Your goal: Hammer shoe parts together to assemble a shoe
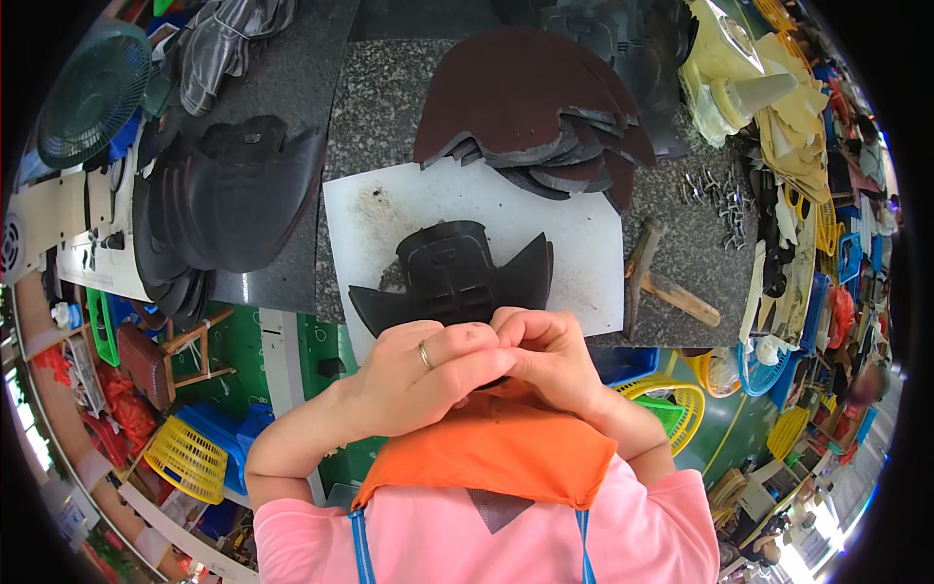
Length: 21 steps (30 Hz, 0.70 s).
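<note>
My left hand (418, 375), with a ring on one finger, and my right hand (550, 360) meet fingertip to fingertip at the table's near edge. The fingers of both are closed in a pinch. Whatever lies between them is hidden or too small to name. Just beyond my hands a black moulded panel (448, 277) with pointed side wings lies on a white board (584, 234). My hands cover its near edge, and I cannot tell whether they touch it. A dark bit shows below my fingers, against my orange apron (496, 443).
Brown-black cut pieces (530, 97) are heaped behind the board. Similar black panels (229, 195) are stacked at left. A wooden-handled hammer (676, 295) and small metal parts (720, 204) lie at right. A green fan (94, 92) stands far left; yellow baskets (188, 457) are below.
</note>
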{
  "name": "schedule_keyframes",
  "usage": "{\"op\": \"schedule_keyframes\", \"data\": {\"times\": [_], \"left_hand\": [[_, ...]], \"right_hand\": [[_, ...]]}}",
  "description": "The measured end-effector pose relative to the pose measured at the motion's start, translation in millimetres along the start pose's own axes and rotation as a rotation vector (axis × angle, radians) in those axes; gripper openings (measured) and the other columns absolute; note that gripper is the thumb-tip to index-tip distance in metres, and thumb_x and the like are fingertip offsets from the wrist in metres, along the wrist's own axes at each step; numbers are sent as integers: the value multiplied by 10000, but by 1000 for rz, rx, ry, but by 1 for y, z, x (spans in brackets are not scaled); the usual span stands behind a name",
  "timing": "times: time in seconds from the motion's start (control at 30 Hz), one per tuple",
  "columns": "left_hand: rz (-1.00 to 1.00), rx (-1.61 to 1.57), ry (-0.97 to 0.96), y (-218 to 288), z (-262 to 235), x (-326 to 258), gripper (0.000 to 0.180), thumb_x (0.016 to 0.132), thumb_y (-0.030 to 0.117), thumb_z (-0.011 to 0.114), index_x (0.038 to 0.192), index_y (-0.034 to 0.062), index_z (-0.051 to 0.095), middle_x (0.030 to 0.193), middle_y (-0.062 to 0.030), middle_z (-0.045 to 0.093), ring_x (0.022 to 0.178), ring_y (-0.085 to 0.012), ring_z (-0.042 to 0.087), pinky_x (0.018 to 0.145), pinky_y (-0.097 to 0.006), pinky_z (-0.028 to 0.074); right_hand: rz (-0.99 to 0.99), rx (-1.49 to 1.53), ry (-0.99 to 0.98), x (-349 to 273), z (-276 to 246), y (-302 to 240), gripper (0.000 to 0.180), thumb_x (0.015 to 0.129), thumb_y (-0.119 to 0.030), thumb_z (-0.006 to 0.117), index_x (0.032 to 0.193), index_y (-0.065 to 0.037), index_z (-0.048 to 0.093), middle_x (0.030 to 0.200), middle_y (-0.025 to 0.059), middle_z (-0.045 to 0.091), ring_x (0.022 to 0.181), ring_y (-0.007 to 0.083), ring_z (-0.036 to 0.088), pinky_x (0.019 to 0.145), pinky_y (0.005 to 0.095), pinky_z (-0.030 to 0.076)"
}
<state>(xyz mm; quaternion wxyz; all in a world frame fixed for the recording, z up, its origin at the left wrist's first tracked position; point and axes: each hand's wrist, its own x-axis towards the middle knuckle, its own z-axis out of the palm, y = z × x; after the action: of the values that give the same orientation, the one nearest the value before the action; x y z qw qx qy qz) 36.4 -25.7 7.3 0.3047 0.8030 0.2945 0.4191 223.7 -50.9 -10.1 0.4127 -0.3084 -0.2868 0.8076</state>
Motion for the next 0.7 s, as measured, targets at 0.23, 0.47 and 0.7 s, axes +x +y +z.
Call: {"op": "schedule_keyframes", "data": {"times": [0.23,0.47,0.7], "left_hand": [[184,110,-36,3,-6,-2,349,750,53,671,1090,24,595,1012,-108,647,515,-120,471,425,-235,363],[90,63,-47,6,-4,0,435,731,1,665,1146,1,532,912,-103,640,515,-142,505,426,-259,403],[-51,-13,-92,11,-10,11,523,656,-51,666,1155,8,524,818,-75,591,594,-204,573,484,-284,464]], "right_hand": [[66,112,-29,-5,-2,2,56,873,-19,650,848,17,614,855,11,558,658,46,488,521,188,363],[42,84,61,-7,4,6,66,878,-32,650,848,7,606,833,-5,531,598,34,442,478,193,322],[-16,14,50,-5,6,7,49,867,-12,656,853,8,613,834,3,532,632,46,470,517,197,357]]}}
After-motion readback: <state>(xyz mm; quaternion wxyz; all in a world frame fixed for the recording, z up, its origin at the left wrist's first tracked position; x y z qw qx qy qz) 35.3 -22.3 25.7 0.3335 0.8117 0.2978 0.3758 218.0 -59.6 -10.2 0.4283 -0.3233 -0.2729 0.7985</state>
